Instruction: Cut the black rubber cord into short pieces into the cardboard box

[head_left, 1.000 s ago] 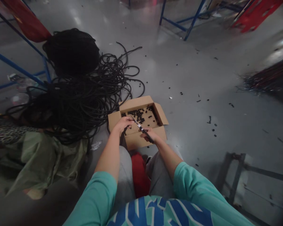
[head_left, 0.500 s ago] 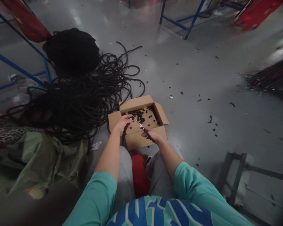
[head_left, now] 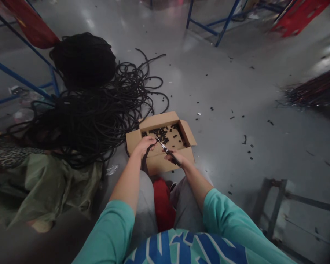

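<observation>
An open cardboard box (head_left: 169,165) lies on the floor before my knees, with many short black pieces (head_left: 162,134) inside. Over its left part, my left hand (head_left: 146,145) pinches a black cord (head_left: 145,158) close to its end; the cord hangs down beneath the fingers. My right hand (head_left: 176,157) grips black-handled scissors (head_left: 169,151) over the box's near flap. Their slim metal blades point up and left to the fingertips of my left hand. Whether the blades touch the cord is too small to tell.
A large tangle of black cord (head_left: 93,121) and a round black bundle (head_left: 84,60) lie at the left. Green cloth (head_left: 44,183) is below them. Blue metal frames (head_left: 220,33) stand at the back, a grey frame (head_left: 280,205) at lower right. Black scraps dot the floor.
My left hand has shifted slightly to the right, nearer the scissors, with the cord still in its fingers. My right hand has barely moved.
</observation>
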`<state>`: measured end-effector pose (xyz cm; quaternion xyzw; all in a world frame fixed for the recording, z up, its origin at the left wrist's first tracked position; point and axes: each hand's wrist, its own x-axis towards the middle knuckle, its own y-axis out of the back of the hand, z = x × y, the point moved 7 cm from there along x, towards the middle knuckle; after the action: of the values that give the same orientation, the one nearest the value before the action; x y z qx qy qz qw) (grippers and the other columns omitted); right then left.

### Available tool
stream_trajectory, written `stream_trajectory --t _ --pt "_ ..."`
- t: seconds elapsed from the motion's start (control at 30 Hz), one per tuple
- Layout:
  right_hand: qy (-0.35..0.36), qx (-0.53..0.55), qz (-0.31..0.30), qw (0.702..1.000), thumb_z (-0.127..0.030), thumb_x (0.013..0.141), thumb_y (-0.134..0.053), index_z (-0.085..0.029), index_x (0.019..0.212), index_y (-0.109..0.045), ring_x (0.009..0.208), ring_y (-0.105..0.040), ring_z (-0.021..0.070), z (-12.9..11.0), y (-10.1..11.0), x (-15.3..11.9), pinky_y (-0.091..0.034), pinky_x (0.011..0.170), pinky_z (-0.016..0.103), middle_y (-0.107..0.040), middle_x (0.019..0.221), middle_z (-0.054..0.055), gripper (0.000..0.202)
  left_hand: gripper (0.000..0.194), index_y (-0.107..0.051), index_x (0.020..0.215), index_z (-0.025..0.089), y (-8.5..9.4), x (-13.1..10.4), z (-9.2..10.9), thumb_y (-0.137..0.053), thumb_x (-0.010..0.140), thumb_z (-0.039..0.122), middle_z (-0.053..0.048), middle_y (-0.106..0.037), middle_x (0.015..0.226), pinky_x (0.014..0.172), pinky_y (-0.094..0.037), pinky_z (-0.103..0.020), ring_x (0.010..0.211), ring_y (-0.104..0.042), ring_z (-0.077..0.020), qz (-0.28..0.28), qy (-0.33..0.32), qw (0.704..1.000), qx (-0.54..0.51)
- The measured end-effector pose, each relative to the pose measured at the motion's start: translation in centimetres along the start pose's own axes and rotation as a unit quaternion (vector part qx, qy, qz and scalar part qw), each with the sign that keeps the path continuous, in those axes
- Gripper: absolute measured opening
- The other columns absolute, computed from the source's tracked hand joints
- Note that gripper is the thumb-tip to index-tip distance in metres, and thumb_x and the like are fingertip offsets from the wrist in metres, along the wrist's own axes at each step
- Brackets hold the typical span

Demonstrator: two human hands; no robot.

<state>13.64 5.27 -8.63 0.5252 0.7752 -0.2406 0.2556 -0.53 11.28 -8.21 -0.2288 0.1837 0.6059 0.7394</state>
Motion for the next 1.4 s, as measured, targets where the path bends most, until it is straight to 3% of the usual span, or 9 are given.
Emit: stream_trajectory --t 0.2,0.33,0.5,0.67,1.2,1.4 --pt "-0.010 -0.010 0.024 1.000 -0.013 0.051 -0.056 -0.012 0.095 -0.058 0.030 -0.032 0.0055 0.2 -0.1 0.2 -0.021 0.034 0.018 -0.038 0.033 -0.010 0.044 0.013 -0.048 0.065 0.012 0.5 0.3 -0.2 -0.059 0.071 0.017 0.001 -0.055 0.051 0.034 -0.027 -0.016 0.033 -0.041 -0.0031 0.028 -0.006 0.999 0.017" --pt "-0.003 -0.003 0.006 1.000 -0.014 0.051 -0.055 -0.012 0.097 -0.057 0.031 -0.033 0.0058 0.1 -0.2 0.0 -0.023 0.034 0.018 -0.039 0.034 -0.010 0.046 0.018 -0.048 0.065 0.012 0.7 0.3 -0.1 -0.065 0.065 0.017 0.003 -0.052 0.049 0.037 -0.030 -0.016 0.036 -0.043 -0.0033 0.038 -0.022 0.999 0.030" --pt "0.016 0.013 -0.059 0.998 -0.016 0.053 -0.056 -0.012 0.106 -0.053 0.038 -0.039 0.0068 -0.3 -0.6 -0.4 -0.028 0.039 0.019 -0.044 0.043 -0.009 0.054 0.022 -0.050 0.063 0.011 -0.1 -0.1 0.0 -0.068 0.063 0.024 0.001 -0.054 0.050 0.035 -0.028 -0.016 0.036 -0.043 -0.0029 -0.018 -0.007 0.999 0.033" --pt "0.029 0.005 -0.058 0.998 -0.013 0.051 -0.058 -0.013 0.105 -0.054 0.041 -0.039 0.0058 -0.6 -0.4 -0.2 -0.027 0.040 0.018 -0.045 0.048 -0.009 0.054 0.025 -0.050 0.061 0.010 -1.1 -0.4 0.0 -0.068 0.063 0.028 -0.001 -0.054 0.051 0.033 -0.024 -0.016 0.032 -0.039 -0.0018 -0.074 0.011 0.997 0.022" --pt "-0.015 -0.038 -0.005 0.999 -0.011 0.051 -0.053 -0.013 0.095 -0.058 0.029 -0.032 0.0057 0.2 -0.2 0.0 -0.022 0.033 0.018 -0.037 0.032 -0.011 0.044 0.023 -0.052 0.059 0.010 0.3 0.1 -0.9 -0.068 0.064 0.025 -0.001 -0.053 0.048 0.032 -0.025 -0.017 0.032 -0.039 -0.0027 -0.029 0.036 0.998 0.045" --pt "-0.018 0.001 -0.060 0.998 -0.013 0.054 -0.053 -0.014 0.106 -0.052 0.035 -0.038 0.0066 0.2 -0.8 -0.2 -0.027 0.037 0.018 -0.043 0.041 -0.010 0.052 0.022 -0.052 0.059 0.010 -0.3 -0.1 -0.7 -0.068 0.063 0.024 0.000 -0.053 0.049 0.034 -0.028 -0.016 0.035 -0.042 -0.0026 -0.043 0.012 0.996 0.074"
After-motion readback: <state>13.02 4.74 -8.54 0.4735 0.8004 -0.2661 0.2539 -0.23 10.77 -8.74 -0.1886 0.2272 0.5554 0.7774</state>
